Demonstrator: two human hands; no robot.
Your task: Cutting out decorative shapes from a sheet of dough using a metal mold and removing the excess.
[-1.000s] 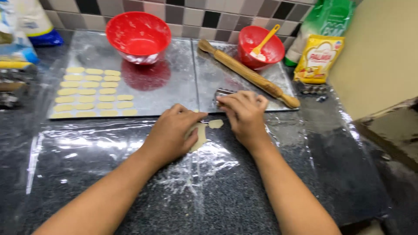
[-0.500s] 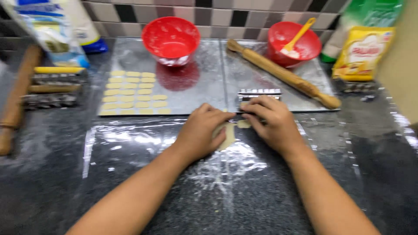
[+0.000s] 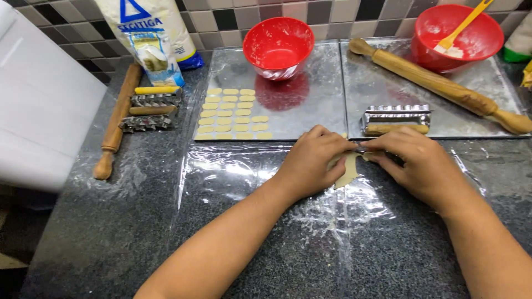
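Note:
My left hand [image 3: 311, 163] and my right hand [image 3: 417, 160] press together on a small piece of pale dough [image 3: 349, 169] that lies on a clear plastic sheet [image 3: 233, 171] over the dark granite counter. Fingers of both hands pinch the dough's top edge. Just beyond my right hand a metal cutter with a wooden handle [image 3: 396, 119] rests on a metal tray [image 3: 499, 88]. Rows of small cut dough pieces [image 3: 230, 113] lie on the left metal tray [image 3: 316, 105].
An empty red bowl [image 3: 278, 47] stands on the left tray; another red bowl with a yellow spatula [image 3: 463, 33] and a wooden rolling pin [image 3: 443, 86] are at the right. Left of the trays lie further cutters [image 3: 147, 108], a second rolling pin [image 3: 113, 122] and a flour bag [image 3: 152, 39].
The view has shifted to the left, so more of the counter's left side shows. Both hands stay on the dough, with little movement.

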